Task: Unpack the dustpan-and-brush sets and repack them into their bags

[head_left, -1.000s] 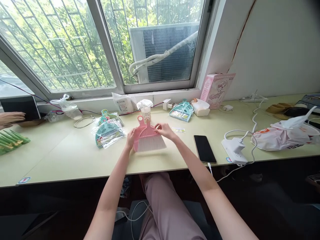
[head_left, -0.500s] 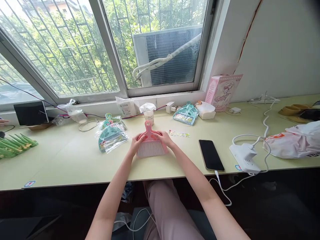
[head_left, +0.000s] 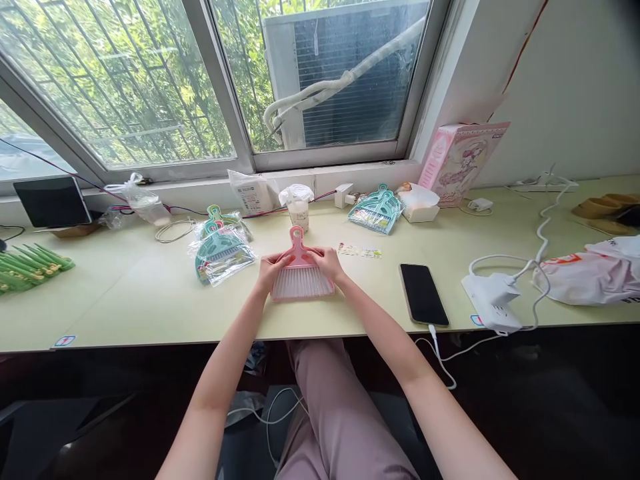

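Note:
A pink hand brush (head_left: 302, 281) with pale bristles lies over a matching pink dustpan (head_left: 274, 293). Mostly hidden behind the brush, the dustpan shows only at its edges. Their handles line up and point toward the window. My left hand (head_left: 271, 270) grips the set at its left shoulder, thumb on the front. On the opposite side, my right hand (head_left: 327, 264) holds it the same way. Just behind the handles stands a lidded cup (head_left: 300, 210). A printed strip (head_left: 360, 251) lies to the right of my right hand.
Bagged teal brush-and-dustpan sets lie at left (head_left: 223, 250) and back right (head_left: 377, 210). A phone (head_left: 424, 295) on a cable and a white power strip (head_left: 493, 303) are near the front edge. Green stalk-like packets (head_left: 33, 267) lie far left; a pink box (head_left: 463, 163) stands behind.
The brush has shifted left onto the dustpan, so the two handles now overlap. My right hand moved to the set's right side. The camera view shifted a little.

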The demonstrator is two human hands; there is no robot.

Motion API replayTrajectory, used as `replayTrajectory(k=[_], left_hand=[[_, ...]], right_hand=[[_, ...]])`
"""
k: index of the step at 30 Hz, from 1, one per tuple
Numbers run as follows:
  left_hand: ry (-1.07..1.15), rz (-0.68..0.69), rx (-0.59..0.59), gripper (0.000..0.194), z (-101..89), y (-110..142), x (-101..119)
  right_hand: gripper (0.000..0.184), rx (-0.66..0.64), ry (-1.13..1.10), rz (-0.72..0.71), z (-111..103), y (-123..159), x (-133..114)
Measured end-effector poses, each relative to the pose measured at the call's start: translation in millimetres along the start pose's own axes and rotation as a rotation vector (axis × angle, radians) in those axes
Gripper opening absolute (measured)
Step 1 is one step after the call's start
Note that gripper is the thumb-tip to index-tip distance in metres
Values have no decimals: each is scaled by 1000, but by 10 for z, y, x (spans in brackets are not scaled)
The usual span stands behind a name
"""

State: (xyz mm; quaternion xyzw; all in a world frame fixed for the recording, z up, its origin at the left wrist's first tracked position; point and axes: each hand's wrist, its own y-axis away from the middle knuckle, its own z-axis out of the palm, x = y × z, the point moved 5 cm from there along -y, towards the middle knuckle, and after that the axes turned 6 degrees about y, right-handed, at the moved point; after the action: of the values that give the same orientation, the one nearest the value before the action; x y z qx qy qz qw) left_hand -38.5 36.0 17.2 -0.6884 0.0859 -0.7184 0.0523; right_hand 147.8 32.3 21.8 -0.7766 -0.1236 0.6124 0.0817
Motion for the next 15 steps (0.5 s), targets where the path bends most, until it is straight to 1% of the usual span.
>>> replayTrajectory(k=[5,7,9,10,12,14,15], left_hand=[[-21,3,-6,51,15,-24,9],[-14,-23,-38,54,18,-40,9],[-3,-76,-110,57,32,-52,-15],[-3,-111,-146,58,38,-55,-38],[-11,-178,-179,60,31,-56,-99],[0,-231,-144,61,-4,-59,-162],[21,-247,-112,61,-26,-62,-185]], right_hand=[[28,16,-97,78,31,-8,97],[31,34,-131,91,37,-23,134],[35,84,-122,107,-6,-58,167],[38,108,-105,118,-48,-81,180],[45,110,-49,148,-163,-129,198],[47,107,95,183,-349,-153,217],[43,162,232,200,-491,-145,227]])
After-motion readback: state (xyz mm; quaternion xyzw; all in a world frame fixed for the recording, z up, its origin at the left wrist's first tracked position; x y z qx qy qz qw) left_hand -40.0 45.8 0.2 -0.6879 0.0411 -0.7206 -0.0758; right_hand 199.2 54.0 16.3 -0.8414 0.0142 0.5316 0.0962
